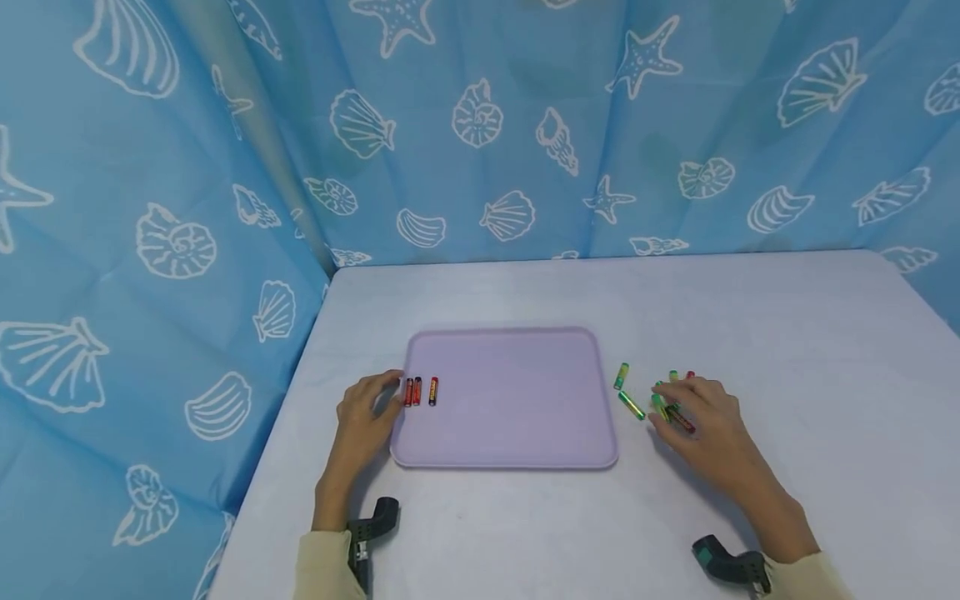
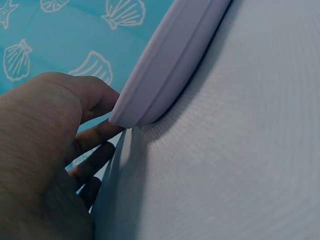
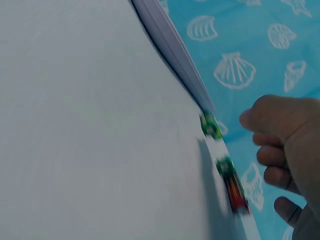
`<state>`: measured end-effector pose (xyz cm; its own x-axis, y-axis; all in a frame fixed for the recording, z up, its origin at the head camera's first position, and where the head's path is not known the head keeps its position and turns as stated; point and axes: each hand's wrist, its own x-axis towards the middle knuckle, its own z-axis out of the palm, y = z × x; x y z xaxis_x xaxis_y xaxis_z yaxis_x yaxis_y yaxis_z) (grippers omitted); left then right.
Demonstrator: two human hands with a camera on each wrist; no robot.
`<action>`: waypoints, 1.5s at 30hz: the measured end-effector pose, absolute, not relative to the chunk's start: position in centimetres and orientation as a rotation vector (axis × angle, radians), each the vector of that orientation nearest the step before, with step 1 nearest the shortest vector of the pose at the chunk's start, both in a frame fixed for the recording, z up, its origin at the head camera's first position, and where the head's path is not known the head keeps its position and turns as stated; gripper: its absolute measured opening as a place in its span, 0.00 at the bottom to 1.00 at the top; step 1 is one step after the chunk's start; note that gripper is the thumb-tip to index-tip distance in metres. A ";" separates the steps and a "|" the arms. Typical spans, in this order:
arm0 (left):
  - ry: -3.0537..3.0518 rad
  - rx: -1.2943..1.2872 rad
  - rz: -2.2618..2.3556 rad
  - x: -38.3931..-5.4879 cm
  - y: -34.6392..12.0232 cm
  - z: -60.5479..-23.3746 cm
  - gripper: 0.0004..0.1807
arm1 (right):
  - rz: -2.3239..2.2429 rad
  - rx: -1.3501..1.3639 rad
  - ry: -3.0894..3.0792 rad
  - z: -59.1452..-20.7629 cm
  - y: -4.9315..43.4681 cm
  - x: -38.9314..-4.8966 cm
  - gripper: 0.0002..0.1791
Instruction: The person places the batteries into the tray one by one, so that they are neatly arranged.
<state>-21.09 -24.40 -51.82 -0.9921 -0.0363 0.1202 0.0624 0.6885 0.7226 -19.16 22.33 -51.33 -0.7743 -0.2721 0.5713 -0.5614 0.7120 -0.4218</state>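
My left hand (image 1: pixel 369 410) is at the left side of a lilac tray (image 1: pixel 517 408). Its thumb and index finger pinch the rim, as the left wrist view shows; the thumb tip is hidden behind the tray wall (image 2: pixel 155 65). Beside those fingers, two red batteries (image 1: pixel 417 392) lie side by side in the tray, and a black-and-orange battery (image 1: pixel 433 392) stands a little apart. My right hand (image 1: pixel 708 429) hovers over a loose group of batteries on the table, thumb and fingers spread. A green battery (image 3: pixel 211 125) and a red one (image 3: pixel 235 192) lie below it. The hand partly covers the group.
Two green batteries, one upper (image 1: pixel 622 376) and one lower (image 1: pixel 632 405), lie between the tray's right edge and the right hand. A dark red battery (image 1: pixel 681 418) lies under the fingers. The pale table (image 1: pixel 525 533) meets a blue shell-print curtain (image 1: pixel 480 183) behind and left.
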 end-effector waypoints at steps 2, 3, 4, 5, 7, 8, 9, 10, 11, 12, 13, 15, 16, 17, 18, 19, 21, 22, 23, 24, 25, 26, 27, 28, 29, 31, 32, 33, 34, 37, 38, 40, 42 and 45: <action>-2.774 -0.024 -1.193 -21.1 -24.4 -51.7 0.22 | 0.783 0.565 -2.486 -51.4 23.2 -18.7 0.22; -2.775 -0.024 -1.196 -21.1 -24.3 -51.6 0.22 | 0.762 0.515 -2.517 -51.5 23.5 -18.5 0.21; -2.778 -0.022 -1.197 -21.1 -24.3 -51.6 0.22 | 0.753 0.463 -2.546 -51.5 23.8 -18.2 0.20; -2.779 -0.020 -1.200 -21.1 -24.3 -51.5 0.22 | 0.740 0.408 -2.580 -51.6 24.1 -18.0 0.19; -2.781 -0.014 -1.203 -21.0 -24.4 -51.4 0.22 | 0.717 0.308 -2.646 -51.6 24.5 -17.6 0.15; -2.781 -0.013 -1.205 -21.0 -24.4 -51.4 0.22 | 0.712 0.267 -2.674 -51.7 24.6 -17.5 0.13; -2.779 -0.012 -1.208 -21.0 -24.4 -51.3 0.22 | 0.707 0.231 -2.703 -51.7 24.7 -17.4 0.12; -2.779 -0.012 -1.209 -21.0 -24.4 -51.3 0.22 | 0.717 0.208 -2.721 -51.7 24.7 -17.3 0.11; -2.777 -0.013 -1.211 -21.0 -24.3 -51.4 0.22 | 0.727 0.190 -2.741 -51.7 24.7 -17.2 0.11; -2.779 -0.013 -1.211 -21.0 -24.3 -51.4 0.22 | 0.744 0.183 -2.752 -51.7 24.7 -17.1 0.10; -2.778 -0.016 -1.212 -21.0 -24.3 -51.4 0.22 | 0.764 0.185 -2.759 -51.8 24.6 -17.0 0.10; -2.779 -0.015 -1.211 -21.0 -24.2 -51.5 0.22 | 0.809 0.212 -2.755 -51.8 24.6 -16.9 0.09; -2.780 -0.012 -1.209 -21.0 -24.2 -51.6 0.22 | 0.825 0.240 -2.746 -51.9 24.6 -16.9 0.08; -2.780 -0.010 -1.210 -20.9 -24.2 -51.6 0.22 | 0.841 0.276 -2.734 -52.0 24.5 -16.8 0.09; -2.779 -0.009 -1.210 -20.9 -24.2 -51.7 0.22 | 0.846 0.306 -2.726 -52.0 24.5 -16.8 0.10; -2.779 -0.009 -1.210 -20.9 -24.2 -51.7 0.22 | 0.848 0.332 -2.723 -52.1 24.5 -16.8 0.11; -2.777 -0.012 -1.210 -20.9 -24.1 -51.7 0.22 | 0.854 0.379 -2.724 -52.1 24.6 -16.9 0.16; -2.776 -0.015 -1.210 -20.9 -24.1 -51.7 0.22 | 0.859 0.401 -2.731 -52.1 24.7 -16.9 0.19; -2.777 -0.018 -1.210 -20.9 -24.1 -51.7 0.22 | 0.869 0.419 -2.742 -52.1 24.9 -17.0 0.22; -2.779 -0.020 -1.209 -20.9 -24.1 -51.6 0.22 | 0.869 0.431 -2.759 -52.0 24.9 -17.0 0.24; -2.780 -0.023 -1.207 -20.9 -24.1 -51.6 0.22 | 0.878 0.451 -2.768 -52.0 25.0 -17.1 0.26; -2.781 -0.025 -1.207 -20.9 -24.1 -51.5 0.22 | 0.885 0.470 -2.775 -52.0 25.1 -17.2 0.27; -2.782 -0.022 -1.208 -20.9 -24.1 -51.5 0.22 | 0.892 0.492 -2.780 -52.0 25.2 -17.3 0.29; -2.784 -0.020 -1.208 -20.9 -24.2 -51.5 0.22 | 0.892 0.509 -2.785 -52.1 25.2 -17.4 0.29; -2.785 -0.017 -1.211 -20.9 -24.1 -51.5 0.22 | 0.888 0.518 -2.792 -52.0 25.3 -17.5 0.29; -2.788 -0.012 -1.212 -20.9 -24.1 -51.5 0.22 | 0.894 0.536 -2.801 -52.0 25.5 -17.8 0.29; -2.789 -0.009 -1.211 -20.9 -24.1 -51.5 0.22 | 0.899 0.541 -2.808 -52.0 25.5 -17.9 0.29; -2.789 -0.007 -1.211 -20.9 -24.2 -51.5 0.22 | 0.909 0.544 -2.814 -52.0 25.6 -18.0 0.28; -2.787 -0.009 -1.210 -21.0 -24.2 -51.5 0.22 | 0.908 0.541 -2.823 -52.0 25.6 -18.1 0.28; -2.783 -0.012 -1.211 -21.0 -24.2 -51.6 0.22 | 0.915 0.537 -2.832 -52.0 25.7 -18.2 0.26; -2.780 -0.010 -1.214 -21.0 -24.2 -51.6 0.22 | 0.916 0.532 -2.830 -52.0 25.7 -18.2 0.25; -2.781 -0.005 -1.214 -21.0 -24.1 -51.6 0.22 | 0.915 0.496 -2.826 -51.9 25.7 -18.1 0.25; -2.789 0.001 -1.209 -21.0 -24.1 -51.6 0.22 | 0.941 0.466 -2.790 -51.8 25.6 -18.0 0.25; -2.790 0.007 -1.204 -21.0 -24.2 -51.6 0.22 | 0.993 0.451 -2.717 -51.7 25.3 -18.1 0.25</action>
<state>-20.98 -24.23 -51.63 -0.9947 -0.0453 0.0925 0.0363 0.6866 0.7262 -18.06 25.27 -51.75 -0.9302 -0.2106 0.3007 -0.3549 0.7255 -0.5896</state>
